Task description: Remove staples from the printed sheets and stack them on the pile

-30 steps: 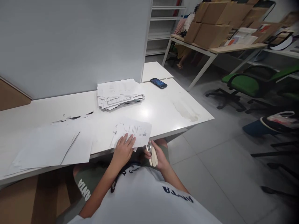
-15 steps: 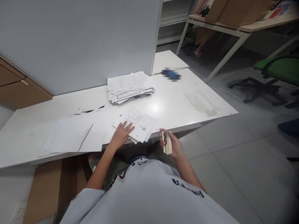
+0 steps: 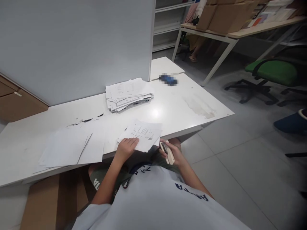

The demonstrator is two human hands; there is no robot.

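Observation:
My left hand (image 3: pixel 127 149) grips the near edge of a few printed sheets of paper (image 3: pixel 144 134), its fingers bent over the top; the thumb is hidden. These sheets lie at the table's front edge, fanned slightly and jutting past it. In my right hand (image 3: pixel 176 152) is a cream stapler (image 3: pixel 169 156), held just off the table edge beside the sheets' right corner. Left of my left hand, white sheets (image 3: pixel 64 147) lie spread out, with a dark slit between them. Behind the printed sheets stands a thick, uneven stack of papers (image 3: pixel 128 91).
The white table (image 3: pixel 172 108) meets a grey partition (image 3: pixel 79 48) at the back. A blurred blue object (image 3: pixel 169 79) lies near its far corner. On the right are a green chair (image 3: pixel 275 71) and a blue bin (image 3: pixel 292 121). A cardboard box (image 3: pixel 39 204) stands underneath at left.
My left hand has gone from lying flat on the printed sheets to gripping their near edge. My right hand has brought the stapler closer to the sheets' corner. The view has shifted slightly.

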